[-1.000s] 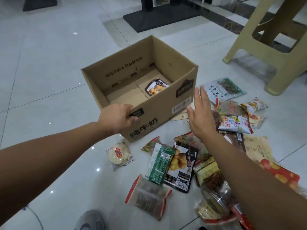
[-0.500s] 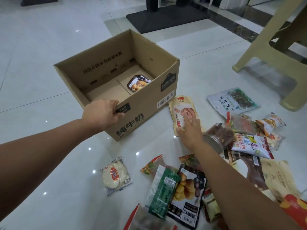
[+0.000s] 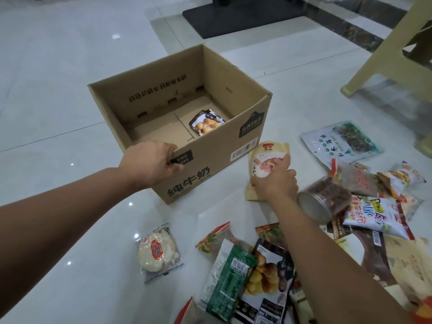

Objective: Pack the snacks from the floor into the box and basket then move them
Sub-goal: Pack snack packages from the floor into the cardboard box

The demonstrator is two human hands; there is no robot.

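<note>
The left hand (image 3: 149, 164) clamps its fingers over the cardboard box (image 3: 210, 160) rim while the right hand (image 3: 278, 181) curls its fingers around the tan snack pouch (image 3: 268, 152) beside it.

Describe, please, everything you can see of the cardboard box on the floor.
The cardboard box is brown corrugated card, open-topped, upright on the tiled floor. Its front wall carries dark characters, a barcode label and two black labels; more print sits upside down on the far inner wall. Flaps form its base, where one snack packet lies. The left hand grips its near rim. The right hand grips a tan pouch beside it.
</note>
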